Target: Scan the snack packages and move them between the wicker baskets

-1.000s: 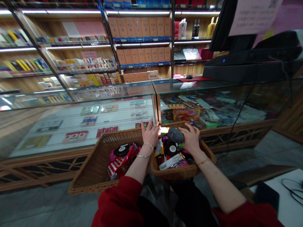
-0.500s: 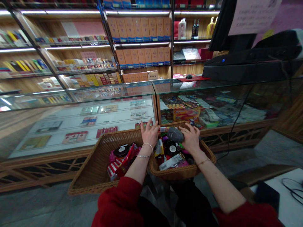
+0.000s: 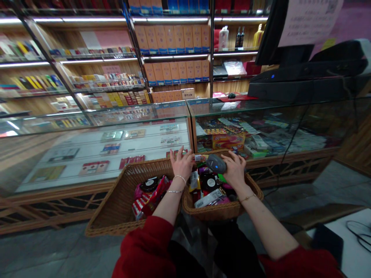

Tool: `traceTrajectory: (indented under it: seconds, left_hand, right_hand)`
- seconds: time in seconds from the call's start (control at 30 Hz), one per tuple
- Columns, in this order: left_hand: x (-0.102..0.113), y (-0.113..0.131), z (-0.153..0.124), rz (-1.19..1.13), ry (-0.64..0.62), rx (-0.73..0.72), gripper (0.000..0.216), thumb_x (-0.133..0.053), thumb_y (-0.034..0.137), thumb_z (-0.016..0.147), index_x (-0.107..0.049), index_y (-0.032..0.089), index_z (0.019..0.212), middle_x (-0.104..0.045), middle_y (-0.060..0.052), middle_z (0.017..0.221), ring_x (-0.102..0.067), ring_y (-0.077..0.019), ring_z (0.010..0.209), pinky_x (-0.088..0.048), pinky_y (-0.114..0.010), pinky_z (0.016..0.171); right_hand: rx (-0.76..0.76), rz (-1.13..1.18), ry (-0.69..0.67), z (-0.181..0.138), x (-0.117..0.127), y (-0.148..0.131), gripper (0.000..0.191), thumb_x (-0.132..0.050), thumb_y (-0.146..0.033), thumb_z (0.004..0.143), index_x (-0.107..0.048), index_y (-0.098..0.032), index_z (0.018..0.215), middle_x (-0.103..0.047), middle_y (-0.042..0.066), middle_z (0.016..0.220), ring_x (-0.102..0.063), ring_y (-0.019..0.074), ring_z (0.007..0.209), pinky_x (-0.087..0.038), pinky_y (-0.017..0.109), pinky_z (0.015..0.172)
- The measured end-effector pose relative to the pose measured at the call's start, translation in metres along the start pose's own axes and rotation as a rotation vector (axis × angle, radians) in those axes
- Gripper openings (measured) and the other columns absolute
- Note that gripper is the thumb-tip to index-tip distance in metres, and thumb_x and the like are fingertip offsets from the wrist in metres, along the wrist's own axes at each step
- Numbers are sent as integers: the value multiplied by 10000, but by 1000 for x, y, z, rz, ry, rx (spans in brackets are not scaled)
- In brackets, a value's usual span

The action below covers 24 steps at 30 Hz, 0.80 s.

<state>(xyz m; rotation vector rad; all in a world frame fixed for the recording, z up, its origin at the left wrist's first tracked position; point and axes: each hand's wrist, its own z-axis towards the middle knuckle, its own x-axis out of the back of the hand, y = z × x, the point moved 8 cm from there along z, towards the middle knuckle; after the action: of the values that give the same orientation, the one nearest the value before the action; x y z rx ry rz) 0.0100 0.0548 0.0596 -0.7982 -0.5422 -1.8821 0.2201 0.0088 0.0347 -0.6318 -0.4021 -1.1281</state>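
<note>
Over the basket (image 3: 220, 211), right hand (image 3: 235, 172) grips scanner (image 3: 216, 163).

A round wicker basket (image 3: 220, 211) carries mixed snack packets (image 3: 209, 197) and a black-lidded tin (image 3: 210, 182). Touching its left rim, a larger rectangular wicker basket (image 3: 114, 210) holds red packets (image 3: 144, 202) and another black-lidded tin (image 3: 148, 184), heaped at the end nearest the round basket. Behind the round basket stands a glass display counter (image 3: 174, 110).

Small retail shop: lit wall shelves (image 3: 95, 58) stacked with boxed goods, glass display cases (image 3: 116, 131) of packets, till monitor (image 3: 285, 34) on surface, wicker baskets (image 3: 116, 208) of packaged stock.
</note>
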Motion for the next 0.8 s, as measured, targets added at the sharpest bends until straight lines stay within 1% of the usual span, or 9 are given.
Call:
traceTrajectory:
  seconds: [0.13,0.37,0.6,0.8]
  left_hand:
    - [4,-5,-1,12,21,24,317,-663,250,797,-689,353,1096,-678,8,1286,-408,-334,1391,-45,-721,1170]
    - [10,-15,3,12,61,71,274,-673,279,795,-699,349,1058,-706,-2,1239,-433,-334,1371,-23,-718,1166]
    - [20,-15,8,6,78,83,275,-675,278,791,-704,352,1054,-714,0,1224,-434,-341,1368,-17,-730,1157]
    - [30,-16,13,16,107,73,255,-678,299,795,-703,354,1043,-722,2,1206,-430,-334,1372,9,-718,1168]
  right_hand:
    - [-8,-1,3,1,1,0,219,-523,-148,787,-699,-216,899,-733,55,1139,-461,272,1291,-238,486,1043]
    - [-5,14,-4,2,1,-1,235,-526,-132,778,-707,-219,900,-726,49,1161,-458,279,1293,-235,480,1047]
    - [5,-18,-28,1,-4,-1,260,-531,-134,763,-711,-230,923,-718,51,1180,-443,268,1306,-238,480,1051]
    - [1,22,4,2,-1,-3,251,-531,-138,772,-720,-236,905,-727,59,1155,-452,291,1294,-243,496,1039]
